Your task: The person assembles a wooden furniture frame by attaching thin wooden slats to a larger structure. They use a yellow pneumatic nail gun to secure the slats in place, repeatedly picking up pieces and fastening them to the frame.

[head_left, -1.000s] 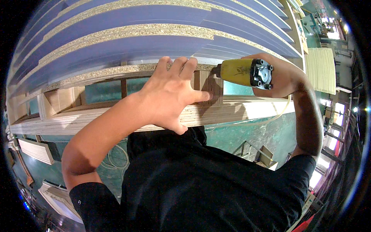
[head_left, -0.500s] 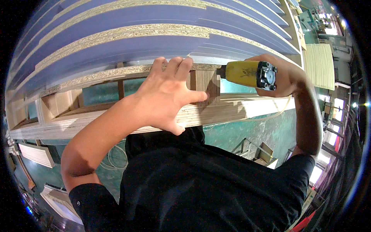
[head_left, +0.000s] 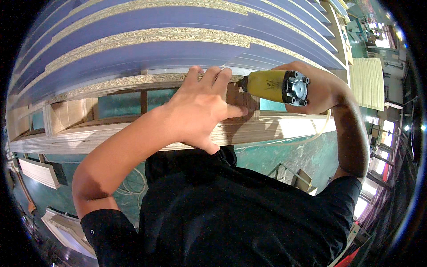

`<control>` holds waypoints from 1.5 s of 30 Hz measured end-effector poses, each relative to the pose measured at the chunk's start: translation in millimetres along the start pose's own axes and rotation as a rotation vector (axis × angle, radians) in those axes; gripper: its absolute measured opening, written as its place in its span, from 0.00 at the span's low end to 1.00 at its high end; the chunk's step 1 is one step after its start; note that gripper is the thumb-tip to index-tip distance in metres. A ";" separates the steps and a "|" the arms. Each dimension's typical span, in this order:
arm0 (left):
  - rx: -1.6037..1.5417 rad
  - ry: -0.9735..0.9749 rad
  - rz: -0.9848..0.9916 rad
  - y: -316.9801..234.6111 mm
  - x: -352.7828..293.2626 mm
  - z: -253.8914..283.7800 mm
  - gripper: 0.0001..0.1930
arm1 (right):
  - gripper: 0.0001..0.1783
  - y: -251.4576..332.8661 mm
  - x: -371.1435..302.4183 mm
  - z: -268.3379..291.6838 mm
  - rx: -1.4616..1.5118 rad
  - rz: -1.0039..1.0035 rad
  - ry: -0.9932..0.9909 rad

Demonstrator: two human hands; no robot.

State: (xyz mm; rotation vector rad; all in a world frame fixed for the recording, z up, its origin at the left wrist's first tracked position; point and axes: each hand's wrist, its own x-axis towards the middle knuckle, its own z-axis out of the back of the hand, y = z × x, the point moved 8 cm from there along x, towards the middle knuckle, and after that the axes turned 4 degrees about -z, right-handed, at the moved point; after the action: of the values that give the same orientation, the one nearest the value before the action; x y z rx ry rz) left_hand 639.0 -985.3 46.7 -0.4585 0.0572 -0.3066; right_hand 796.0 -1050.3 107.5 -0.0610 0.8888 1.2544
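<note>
My left hand lies with spread fingers across a chipboard panel edge and the wooden frame below it. Its fingertips reach over the panel's far side, while the thumb points back toward my body. My right hand is wrapped around a yellow nail gun with a bolted metal end cap. The gun's dark nose points left, close to my left fingers, at the panel edge over an upright wooden crosspiece. Whether the nose touches the wood I cannot tell. A pale hose hangs below the gun.
Several blue-faced chipboard panels stand in rows beyond my hands. The frame's layered wooden rail runs close before my body. A pale stack of sheets stands at the right. Boards lie lower left on the green floor.
The nail gun has moved left along the panel edge, closer to my left hand. My left hand keeps its place on the panel; the whole view has shifted slightly.
</note>
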 end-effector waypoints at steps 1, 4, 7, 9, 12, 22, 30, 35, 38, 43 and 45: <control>0.005 0.002 0.004 -0.4 0.3 0.1 0.49 | 0.38 -5.2 -4.5 -0.8 -0.033 0.005 -0.055; 0.021 -0.057 -0.015 -0.2 0.1 0.1 0.49 | 0.44 -13.7 -21.9 -1.1 -0.091 -0.065 -0.079; -0.025 -0.011 -0.023 -0.8 1.7 1.4 0.50 | 0.48 -30.7 -61.8 -9.1 -0.118 -0.014 -0.183; -0.014 -0.080 -0.030 -0.6 -2.5 -2.4 0.50 | 0.51 -26.2 -83.1 -20.5 -0.129 0.129 -0.189; 0.108 -0.077 0.024 -12.1 -19.5 3.3 0.43 | 0.52 -51.0 -116.7 -72.8 0.235 -0.169 -0.090; -0.064 -0.470 -0.079 19.4 -220.2 57.4 0.25 | 0.35 92.0 -55.8 -200.7 0.773 -0.186 -0.025; -0.032 -0.920 0.278 88.9 -517.3 76.6 0.11 | 0.37 249.0 125.2 -307.0 0.767 -0.264 0.146; -0.207 -0.987 0.505 118.8 -673.9 62.3 0.08 | 0.28 295.3 238.7 -363.1 0.694 -0.504 0.133; 0.023 -1.001 0.459 157.6 -735.9 98.5 0.08 | 0.27 339.1 318.4 -392.9 0.702 -0.538 0.098; 0.131 -0.827 0.635 273.0 -834.7 179.2 0.12 | 0.25 372.0 421.9 -441.5 0.625 -0.526 0.103; 0.223 -0.623 0.658 338.9 -849.6 207.7 0.18 | 0.24 364.8 430.3 -469.0 0.598 -0.541 0.085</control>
State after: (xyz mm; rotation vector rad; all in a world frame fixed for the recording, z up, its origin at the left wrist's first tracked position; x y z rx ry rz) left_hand -50.4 -349.8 70.3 -0.2757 -0.4250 0.4791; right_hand 249.1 -812.1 -319.4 0.1163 1.1939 0.4595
